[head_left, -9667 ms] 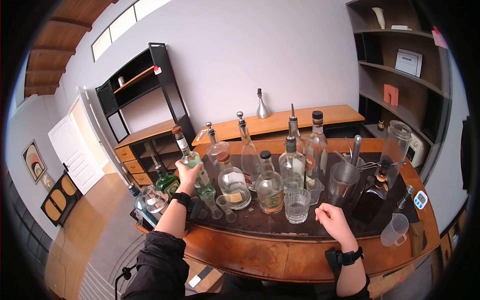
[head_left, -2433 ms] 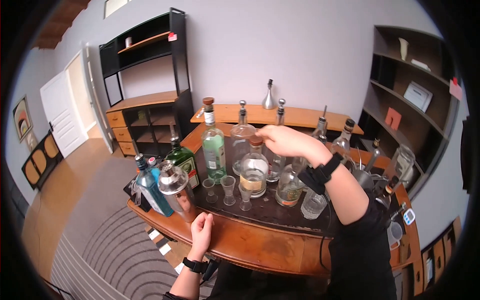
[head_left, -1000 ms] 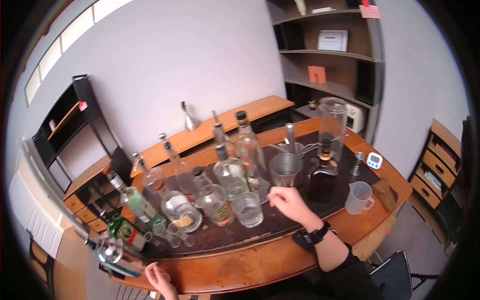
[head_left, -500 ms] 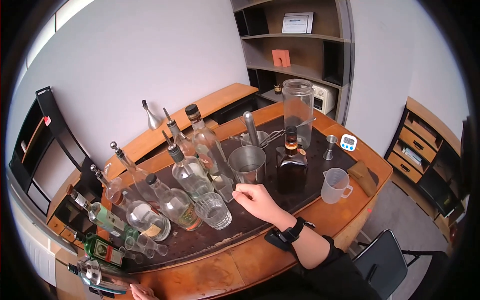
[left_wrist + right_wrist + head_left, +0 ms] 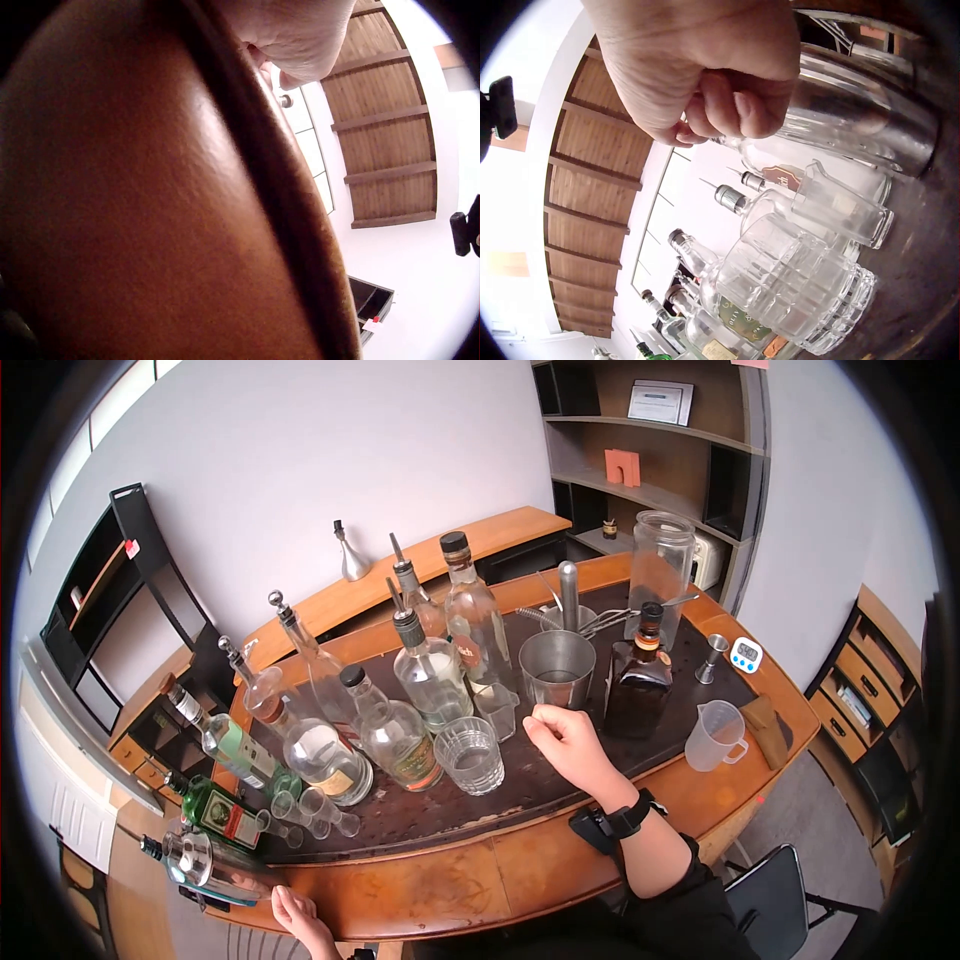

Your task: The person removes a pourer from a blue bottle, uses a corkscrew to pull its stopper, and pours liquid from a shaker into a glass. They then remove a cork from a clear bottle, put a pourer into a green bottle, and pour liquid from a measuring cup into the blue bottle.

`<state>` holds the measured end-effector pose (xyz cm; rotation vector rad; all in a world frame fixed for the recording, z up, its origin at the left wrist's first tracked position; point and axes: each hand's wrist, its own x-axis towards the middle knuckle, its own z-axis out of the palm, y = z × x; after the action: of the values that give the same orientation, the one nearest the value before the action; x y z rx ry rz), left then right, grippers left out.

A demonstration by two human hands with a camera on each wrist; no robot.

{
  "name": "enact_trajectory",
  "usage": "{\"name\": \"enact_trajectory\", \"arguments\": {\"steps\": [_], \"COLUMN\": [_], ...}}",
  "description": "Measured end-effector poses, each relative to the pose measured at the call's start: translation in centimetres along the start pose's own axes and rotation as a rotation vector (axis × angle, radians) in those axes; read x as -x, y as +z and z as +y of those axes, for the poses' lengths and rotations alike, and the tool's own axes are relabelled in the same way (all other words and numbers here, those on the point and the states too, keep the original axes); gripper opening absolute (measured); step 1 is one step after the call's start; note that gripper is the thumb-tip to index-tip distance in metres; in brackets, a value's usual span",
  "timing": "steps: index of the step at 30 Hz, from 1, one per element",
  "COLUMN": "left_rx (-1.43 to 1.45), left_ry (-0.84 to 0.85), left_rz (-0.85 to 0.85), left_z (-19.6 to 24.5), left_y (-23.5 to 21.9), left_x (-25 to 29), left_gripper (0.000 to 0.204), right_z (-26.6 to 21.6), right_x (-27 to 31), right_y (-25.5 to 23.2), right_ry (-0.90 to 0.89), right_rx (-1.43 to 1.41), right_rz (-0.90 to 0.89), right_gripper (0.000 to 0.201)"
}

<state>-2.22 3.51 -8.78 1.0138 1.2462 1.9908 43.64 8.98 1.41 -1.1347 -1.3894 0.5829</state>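
My right hand [image 5: 570, 745], fingers curled in a loose fist with nothing in it, hovers over the dark tabletop. It is close to a cut-glass tumbler [image 5: 470, 757], a small clear measuring glass [image 5: 497, 712] and a metal mixing tin [image 5: 558, 672]. In the right wrist view, the curled fingers [image 5: 724, 112] overlap the bottles behind. My left hand [image 5: 303, 922] rests at the table's front left edge beside a metal cocktail shaker [image 5: 200, 860]; its fingers are relaxed and hold nothing. The left wrist view shows mostly the leather table edge [image 5: 150, 187], with part of that hand above.
Several clear bottles stand behind the tumbler, among them a corked bottle [image 5: 325, 760]. Green bottles and shot glasses [image 5: 318, 812] are at left. A dark liquor bottle [image 5: 636, 685], tall glass jar [image 5: 660, 575], jigger [image 5: 712, 658], timer [image 5: 746, 655] and plastic measuring jug [image 5: 714, 738] are at right.
Earliest, my left hand gripped a green-tinted bottle; it has let go. My right hand was at the corked bottle's stopper, then returned beside the tumbler. The head view has swung rightward.
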Motion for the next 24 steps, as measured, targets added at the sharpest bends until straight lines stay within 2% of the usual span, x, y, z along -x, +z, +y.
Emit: {"name": "enact_trajectory", "arguments": {"steps": [11,13,16,17,19,21,23,24], "left_rx": [0.000,0.023,0.046,0.074,0.028,0.062,0.093,0.095], "left_ry": [-0.021,-0.023,-0.020,-0.010,-0.048,-0.058,-0.057,-0.059], "left_rz": [-0.043,-0.014,-0.096,-0.068,-0.136,-0.147,-0.140,-0.131], "left_z": [0.4,0.6,1.0,1.0,1.0,1.2,1.2,1.5], "left_y": [0.0,0.0,0.3,0.3,0.0,-0.1,0.0,0.1], "left_x": [0.0,0.1,0.2,0.1,0.1,-0.1,-0.3,-0.2], "left_gripper": [0.033,0.034,0.034,0.034,0.034,0.033,0.033,0.033], "right_z": [-0.2,0.1,-2.2,-3.1,-7.7,-12.1,-14.2,-14.3], "right_x": [0.2,0.2,0.7,0.3,-0.3,-2.3,-5.6,-7.7], "right_y": [0.0,0.3,0.7,0.7,0.8,1.6,1.9,2.1], "right_ry": [-0.044,-0.081,-0.073,-0.059,-0.125,-0.278,-0.293,-0.386], "right_rx": [0.063,0.009,0.023,0.002,0.002,0.057,0.231,0.318], "right_rz": [-0.100,-0.024,-0.043,-0.032,-0.127,-0.222,-0.181,-0.124], "right_gripper": [0.035,0.033,0.032,0.032,0.028,0.018,0.009,0.011]}}
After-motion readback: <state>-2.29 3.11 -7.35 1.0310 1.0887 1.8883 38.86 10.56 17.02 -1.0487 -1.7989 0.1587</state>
